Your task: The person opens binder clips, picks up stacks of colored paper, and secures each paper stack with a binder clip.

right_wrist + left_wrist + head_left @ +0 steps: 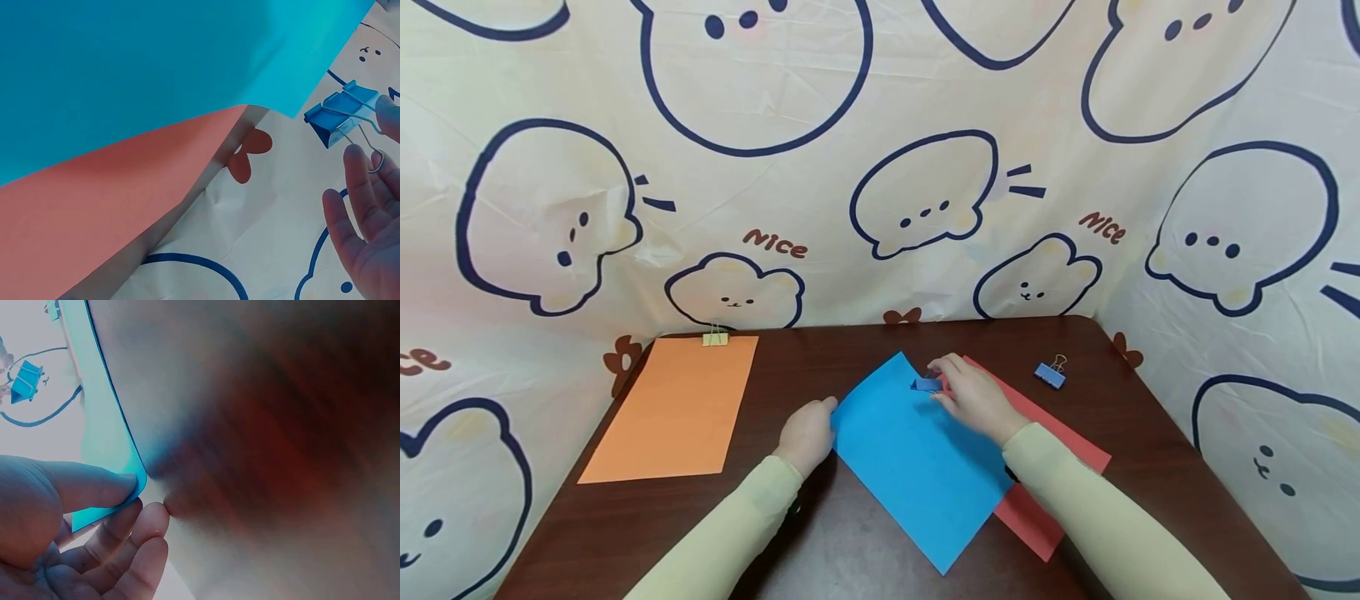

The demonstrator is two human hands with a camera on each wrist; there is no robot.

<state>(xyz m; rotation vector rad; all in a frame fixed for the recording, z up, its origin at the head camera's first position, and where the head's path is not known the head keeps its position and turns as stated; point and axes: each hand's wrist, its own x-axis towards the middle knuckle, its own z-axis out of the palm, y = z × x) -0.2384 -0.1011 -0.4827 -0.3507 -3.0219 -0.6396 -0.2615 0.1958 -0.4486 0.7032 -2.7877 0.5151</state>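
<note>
My left hand point(807, 435) pinches the left corner of a blue sheet of paper point(917, 467), thumb on top and fingers beneath, as the left wrist view shows. The sheet is tilted, its held corner raised over the table. In my right hand point(976, 398) is a blue binder clip point(340, 112), gripped by its wire handles between thumb and fingers. The clip is just off the blue sheet's edge in the right wrist view. Under the blue sheet lies a red sheet of paper point(1037, 517), partly covered by it and by my right forearm.
An orange sheet point(673, 408) lies at the left of the dark wooden table point(850, 533), with a yellow binder clip point(716, 339) at its top edge. A second blue binder clip point(1050, 375) lies at the back right. A patterned cloth point(820, 200) hangs behind the table.
</note>
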